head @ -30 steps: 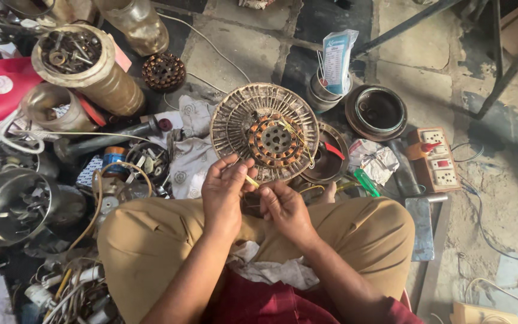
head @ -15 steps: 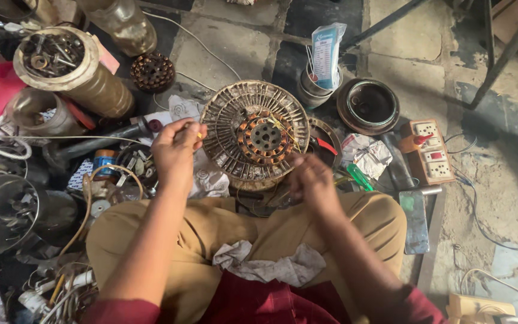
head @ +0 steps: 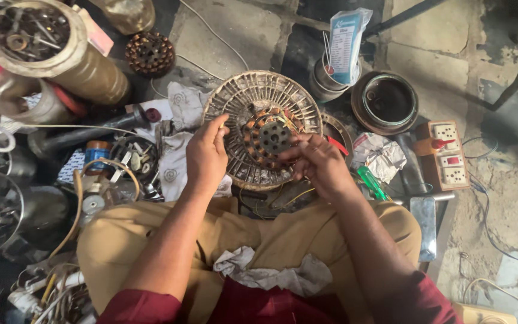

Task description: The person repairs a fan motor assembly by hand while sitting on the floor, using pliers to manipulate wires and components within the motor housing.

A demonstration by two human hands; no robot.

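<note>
Cluttered floor (head: 253, 36); left hand (head: 206, 157) pinches round fan stator (head: 262, 129) rim | right hand (head: 319, 165) fingers closed on copper windings; judged mid-rewinding; steady grip needed next.

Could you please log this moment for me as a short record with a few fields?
Setting: cluttered workshop floor, person seated cross-legged
Main item: round fan motor with copper windings
Left hand: on the motor's left rim
Right hand: fingers at the windings
Nearby right: green screwdriver, socket board
Nearby left: can of metal scraps
On lap: crumpled cloth
</note>
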